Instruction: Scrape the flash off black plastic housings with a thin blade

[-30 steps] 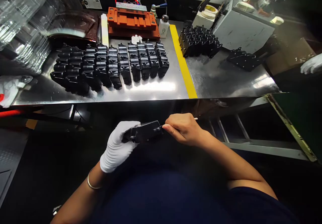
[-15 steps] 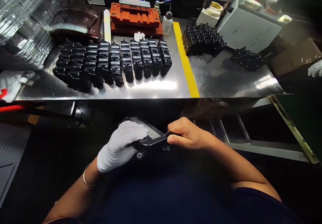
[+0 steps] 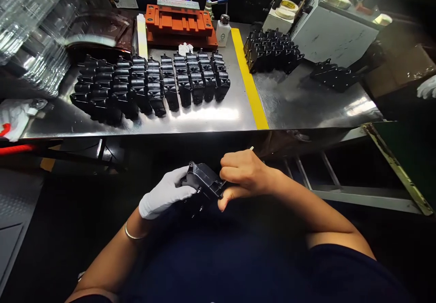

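I am watching a white-gloved left hand (image 3: 166, 192) clasp a black plastic housing (image 3: 204, 181) close to the body, while the curled bare right hand (image 3: 243, 176) pinches a thin white stick (image 3: 251, 148). A slipping glove could be dropping the part.

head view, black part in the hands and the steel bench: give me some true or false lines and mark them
1. The left hand wears a white glove. True.
2. The right hand wears a glove too. False: it is bare, and a thin white stick shows beyond it.
3. The black moulded part sits between both hands, off the bench. True.
4. The yellow stripe runs through the big block of black parts. False: it lies to the right of that block on the steel bench.
5. A bangle sits on the right wrist. False: it is on the left wrist.
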Tool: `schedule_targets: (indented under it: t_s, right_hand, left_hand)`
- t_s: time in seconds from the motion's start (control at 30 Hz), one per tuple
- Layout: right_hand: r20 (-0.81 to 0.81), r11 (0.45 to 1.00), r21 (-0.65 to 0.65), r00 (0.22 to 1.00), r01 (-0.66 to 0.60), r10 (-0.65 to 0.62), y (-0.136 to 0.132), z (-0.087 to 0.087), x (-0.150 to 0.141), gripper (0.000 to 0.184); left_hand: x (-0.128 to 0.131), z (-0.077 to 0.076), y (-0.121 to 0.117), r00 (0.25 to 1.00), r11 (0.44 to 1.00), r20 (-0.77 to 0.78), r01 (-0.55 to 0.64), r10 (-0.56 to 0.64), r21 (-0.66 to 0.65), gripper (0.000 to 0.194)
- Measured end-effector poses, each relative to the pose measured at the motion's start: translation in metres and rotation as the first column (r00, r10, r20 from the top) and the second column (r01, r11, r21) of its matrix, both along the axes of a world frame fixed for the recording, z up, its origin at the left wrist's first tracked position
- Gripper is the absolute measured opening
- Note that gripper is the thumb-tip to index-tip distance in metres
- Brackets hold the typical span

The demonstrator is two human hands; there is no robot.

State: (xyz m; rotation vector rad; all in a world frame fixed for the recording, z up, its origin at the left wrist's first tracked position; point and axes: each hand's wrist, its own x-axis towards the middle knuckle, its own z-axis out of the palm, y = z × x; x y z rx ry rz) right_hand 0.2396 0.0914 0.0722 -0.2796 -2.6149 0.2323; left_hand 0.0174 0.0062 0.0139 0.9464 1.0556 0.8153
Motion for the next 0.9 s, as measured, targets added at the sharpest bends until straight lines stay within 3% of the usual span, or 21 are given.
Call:
schedule_targets:
  t_s: [0.1,0.3,0.5,0.8,0.9]
  right_hand:
    - [-0.037,0.999,-0.015,0.999,-0.040,0.040,0.001,-0.002,-0.002,0.063]
    - [-0.110,0.999,-0.015,0.992,0.052,-0.054,0.000,-0.005,-0.004,0.063]
    - [-0.146,0.997,-0.010,0.986,0.074,-0.075,0.001,-0.008,-0.004,0.062]
    - [-0.199,0.993,-0.033,0.973,0.115,-0.119,0.002,-0.011,-0.005,0.062]
    - [-0.171,0.987,-0.112,0.976,0.114,-0.132,0.003,-0.013,-0.002,0.062]
  left_hand:
    - [0.002,-0.003,0.001,0.999,1.000,0.036,-0.001,0.001,-0.009,0.058]
    - [0.006,-0.007,0.003,0.991,0.999,0.134,-0.020,0.025,-0.042,0.062]
    - [0.009,-0.006,0.004,0.990,0.997,0.124,-0.071,0.073,-0.019,0.051]
    - [0.013,-0.005,0.005,0.986,0.993,0.122,-0.113,0.110,0.020,0.050]
    - [0.011,-0.006,0.005,0.986,0.993,0.120,-0.119,0.116,0.024,0.052]
